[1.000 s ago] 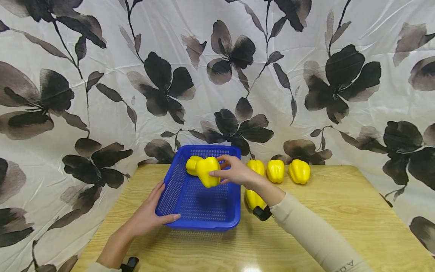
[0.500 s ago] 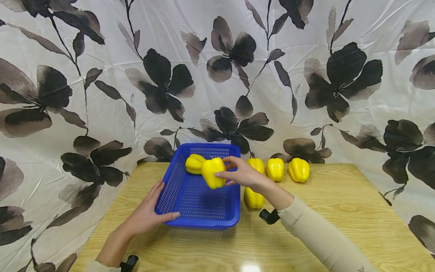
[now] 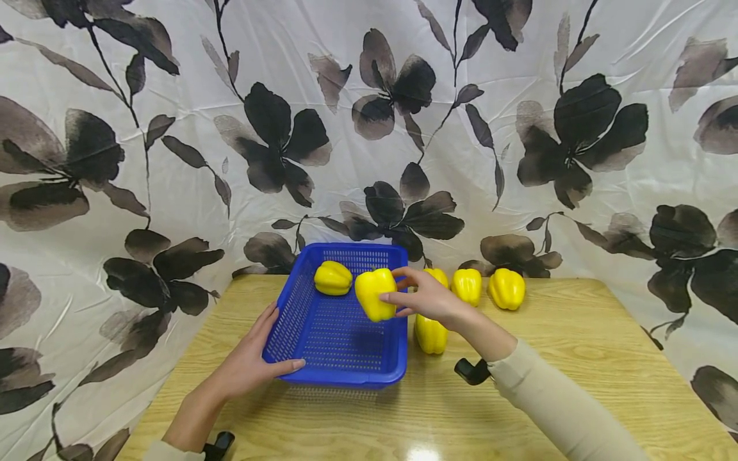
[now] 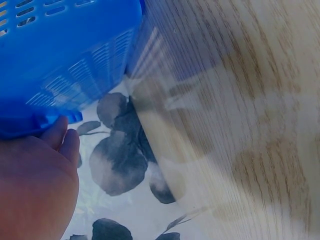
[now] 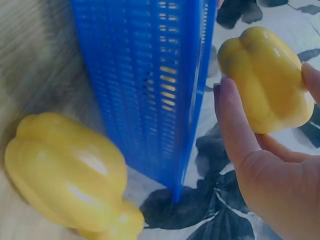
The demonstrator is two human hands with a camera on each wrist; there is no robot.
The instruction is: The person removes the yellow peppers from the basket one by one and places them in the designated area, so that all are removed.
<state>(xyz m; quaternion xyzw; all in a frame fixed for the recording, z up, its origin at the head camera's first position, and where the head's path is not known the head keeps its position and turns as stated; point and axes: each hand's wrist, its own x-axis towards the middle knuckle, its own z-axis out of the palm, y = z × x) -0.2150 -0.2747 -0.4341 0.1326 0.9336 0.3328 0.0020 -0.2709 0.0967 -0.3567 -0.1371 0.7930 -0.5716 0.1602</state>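
In the head view, a yellow bell pepper [image 3: 376,296] is pinched between the thumb and fingers of my right hand [image 3: 426,297], above the right part of a blue perforated plastic basket [image 3: 357,379]. That held pepper [image 5: 267,80] appears beyond the basket's rim in the right wrist view. Another yellow bell pepper [image 3: 332,278] lies inside, toward the back left. My left hand [image 3: 248,365] grips the basket's front left corner, thumb on the front rim and fingers along the left wall. The left wrist view shows fingers [image 4: 70,142] against the blue rim.
Right of the basket, a yellow pepper [image 3: 431,334] lies close to its wall. Behind it are a partly hidden pepper [image 3: 436,276], another pepper [image 3: 466,287] and a pepper [image 3: 507,289] farther right. A floral cloth [image 3: 369,147] hangs behind the wooden table [image 3: 553,346].
My right hand has moved to the right with the held pepper, uncovering the pepper inside the basket. The left hand and the basket have stayed nearly in place.
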